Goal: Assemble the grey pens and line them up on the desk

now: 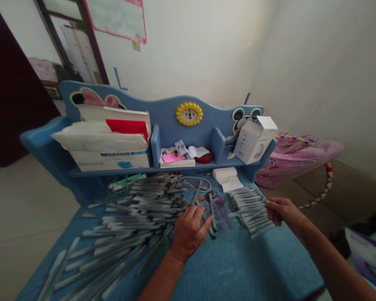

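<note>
My left hand (190, 234) rests palm down at the right edge of a big loose pile of slim grey pens (125, 225). Its thumb is apart from the fingers, and a single pen (198, 191) slants away just beyond the fingertips. Beside the thumb lie a few loose pens (212, 211) on a clear plastic bag (222, 213). At the right, a neat row of similar pens (250, 211) lies side by side. My right hand (282, 211) is at the row's right end, thumb and fingers pinched together; what they hold is hidden.
A blue desk (238, 259) has a raised shelf with a mask box (113, 161), papers, a yellow flower clock (189, 114) and a white box (253, 140). A white paper roll (224, 173) and a white cable (203, 179) lie behind the pens. A hoop (329, 179) stands at right.
</note>
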A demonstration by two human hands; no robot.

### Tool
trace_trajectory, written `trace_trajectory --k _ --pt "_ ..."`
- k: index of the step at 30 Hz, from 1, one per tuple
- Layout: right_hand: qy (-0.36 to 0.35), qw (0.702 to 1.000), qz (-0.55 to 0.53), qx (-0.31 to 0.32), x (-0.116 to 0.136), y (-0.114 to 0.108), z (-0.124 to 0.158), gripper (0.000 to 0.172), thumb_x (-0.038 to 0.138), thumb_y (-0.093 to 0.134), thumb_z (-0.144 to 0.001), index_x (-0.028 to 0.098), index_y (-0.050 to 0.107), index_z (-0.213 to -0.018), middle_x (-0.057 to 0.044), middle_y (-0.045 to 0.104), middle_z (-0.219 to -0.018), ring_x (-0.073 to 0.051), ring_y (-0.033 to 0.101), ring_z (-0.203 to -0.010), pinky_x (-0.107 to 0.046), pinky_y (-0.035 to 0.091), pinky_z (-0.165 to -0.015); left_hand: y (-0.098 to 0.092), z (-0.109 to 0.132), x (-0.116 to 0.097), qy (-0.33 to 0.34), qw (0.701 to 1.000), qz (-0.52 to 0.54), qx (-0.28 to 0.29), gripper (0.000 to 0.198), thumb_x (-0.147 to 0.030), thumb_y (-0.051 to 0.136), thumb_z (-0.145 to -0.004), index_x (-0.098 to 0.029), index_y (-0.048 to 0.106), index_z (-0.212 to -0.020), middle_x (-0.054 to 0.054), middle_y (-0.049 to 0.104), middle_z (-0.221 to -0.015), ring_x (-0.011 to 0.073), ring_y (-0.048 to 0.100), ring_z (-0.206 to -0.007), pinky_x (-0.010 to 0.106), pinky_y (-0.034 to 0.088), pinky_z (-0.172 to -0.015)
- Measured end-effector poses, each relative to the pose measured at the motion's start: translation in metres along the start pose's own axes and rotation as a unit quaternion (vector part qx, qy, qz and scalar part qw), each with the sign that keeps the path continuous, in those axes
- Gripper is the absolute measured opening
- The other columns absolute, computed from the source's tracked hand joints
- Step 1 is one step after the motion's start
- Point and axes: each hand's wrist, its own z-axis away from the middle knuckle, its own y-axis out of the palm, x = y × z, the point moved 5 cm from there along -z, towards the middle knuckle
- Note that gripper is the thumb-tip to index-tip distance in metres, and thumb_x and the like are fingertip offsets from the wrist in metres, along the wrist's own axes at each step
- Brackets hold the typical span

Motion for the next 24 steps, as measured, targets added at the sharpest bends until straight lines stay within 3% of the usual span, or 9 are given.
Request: trace_trajectory --k 3,6,11,17,24 --pt "0.014 1.000 0.005 -0.017 -0.017 -0.030 -0.010 0.039 0.052 0.057 -0.070 0.017 0.048 -0.056 0.002 0.054 -0.044 -0.008 0.045 -0.032 -0.020 0.030 -0.033 0.004 0.002 0.006 -0.007 1.000 -0.015 0.001 0.015 -0.030 0.047 -0.088 -0.019 0.056 -0.082 0.004 0.059 -0.075 0.0162 0.058 -0.072 0.026 0.045 -0.064" --pt "0.035 0.999 -0.001 -0.013 -0.033 -0.043 -0.021 0.036 0.051 0.056 -0.071 0.018 0.048 -0.060 0.001 0.055 -0.045 -0.008 0.044 -0.032 -0.019 0.029 -0.032 0.006 0.003 0.009 -0.007 1.000 -0.024 0.002 0.016 -0.028 0.045 -0.088 -0.019 0.056 -0.081 0.004 0.059 -0.074 0.0152 0.058 -0.071 0.025 0.045 -0.064" --pt "0.091 0.995 0.011 -0.034 -0.055 -0.046 -0.037 0.031 0.048 0.055 -0.073 0.019 0.049 -0.064 0.002 0.053 -0.043 -0.009 0.043 -0.030 -0.019 0.028 -0.031 0.005 0.002 0.014 -0.022 0.999 -0.043 0.000 0.018 -0.027 0.044 -0.088 -0.019 0.057 -0.078 0.003 0.059 -0.070 0.0145 0.058 -0.068 0.024 0.044 -0.061" --pt "0.124 0.988 0.028 -0.082 -0.063 -0.041 -0.045 0.027 0.044 0.054 -0.074 0.018 0.051 -0.068 0.003 0.049 -0.038 -0.009 0.041 -0.027 -0.018 0.025 -0.028 -0.004 0.003 0.029 -0.080 0.993 -0.079 -0.036 0.013 -0.023 0.046 -0.086 -0.020 0.056 -0.079 0.003 0.061 -0.071 0.0152 0.059 -0.068 0.023 0.043 -0.062" --pt "0.102 0.981 0.060 -0.153 -0.064 -0.045 -0.046 0.030 0.046 0.058 -0.070 0.016 0.057 -0.071 0.000 0.050 -0.039 -0.010 0.042 -0.028 -0.020 0.024 -0.028 -0.010 0.005 0.052 -0.134 0.985 -0.092 -0.063 0.012 -0.021 0.047 -0.084 -0.019 0.057 -0.079 0.004 0.063 -0.075 0.0169 0.060 -0.071 0.025 0.044 -0.063"
